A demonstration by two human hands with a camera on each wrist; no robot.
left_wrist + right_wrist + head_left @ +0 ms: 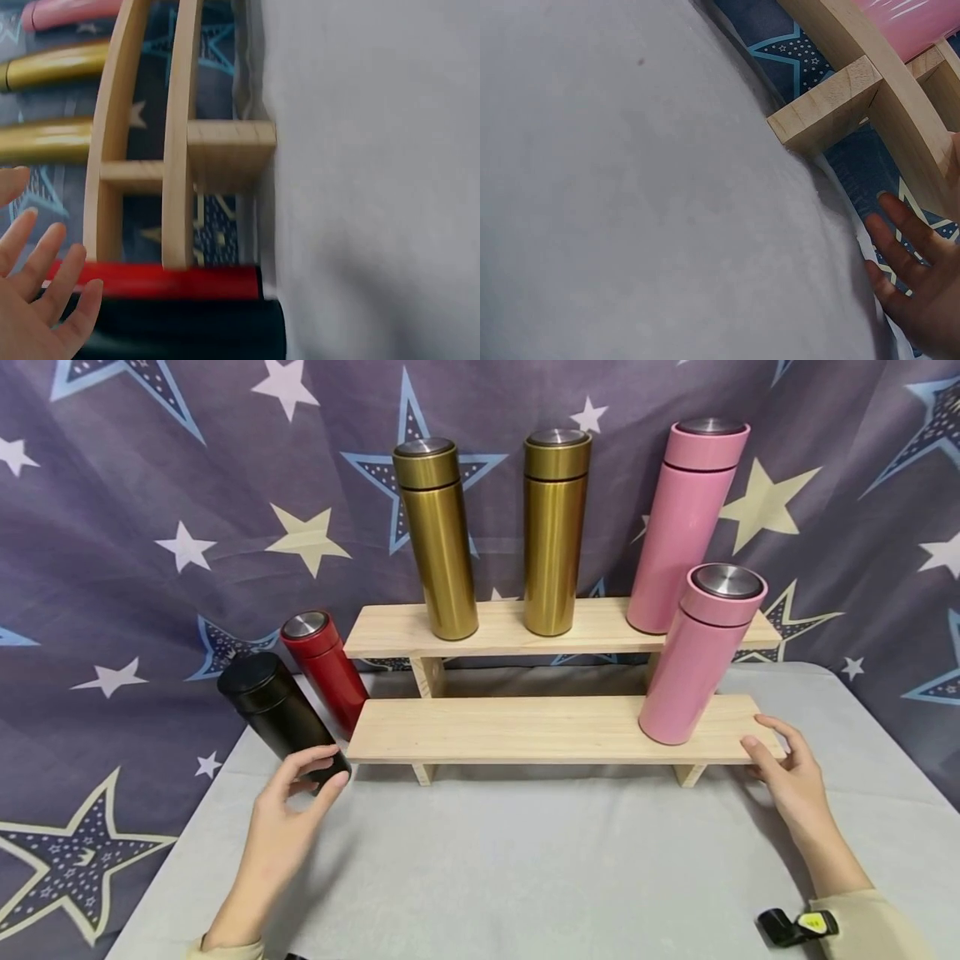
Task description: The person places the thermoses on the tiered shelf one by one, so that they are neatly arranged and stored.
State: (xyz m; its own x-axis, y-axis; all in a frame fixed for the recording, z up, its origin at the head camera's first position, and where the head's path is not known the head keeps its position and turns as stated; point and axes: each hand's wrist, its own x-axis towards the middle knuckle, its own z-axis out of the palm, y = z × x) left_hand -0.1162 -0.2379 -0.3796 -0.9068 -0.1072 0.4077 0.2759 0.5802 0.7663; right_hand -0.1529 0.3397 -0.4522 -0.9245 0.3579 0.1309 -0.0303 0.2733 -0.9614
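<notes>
Resting right hand (793, 779), fingers spread, on shelf (495, 731); holding left hand (283, 820) unclenched by black bottle (285, 714), probably slick, rigid, best gripped mid-body.

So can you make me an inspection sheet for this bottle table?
Surface: grey cloth, creased.
Job things: black bottle and red bottle left of the lower shelf, pink bottle on it; two gold bottles and another pink bottle on the upper shelf.
Clutter: nothing seen.
Hands: left hand at the black bottle's base, right hand at the lower shelf's right end; contact unclear.
Cables: nothing seen.
Surroundings: starry curtain behind, black device by the right sleeve.
</notes>
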